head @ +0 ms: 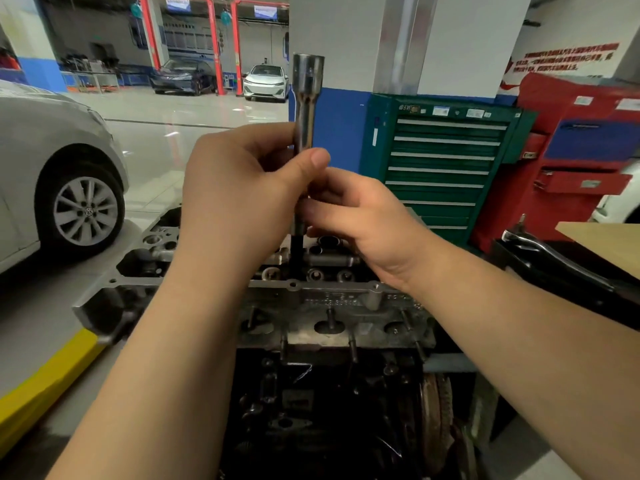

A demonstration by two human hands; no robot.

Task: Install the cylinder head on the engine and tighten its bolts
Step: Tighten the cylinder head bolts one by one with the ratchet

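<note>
Off to your left there's a silver car [52, 161] parked close, front wheel [85, 211] and all, with a yellow painted curb strip [45, 379] running along the glossy floor [180, 112] below it. Way back in the shop you've got a dark car [183, 76] and a white car [266, 82] sitting near the red lift posts [214, 43]. On your right, a green tool cabinet [440, 168] stands against the blue-and-white pillar [349, 46], right beside a red tool chest [571, 161], and a tan bench [609, 240] corner pokes in at the edge.

Both the left hand [239, 188] and right hand [363, 223] grip an upright socket extension [306, 98] above the cylinder head [311, 296].
</note>
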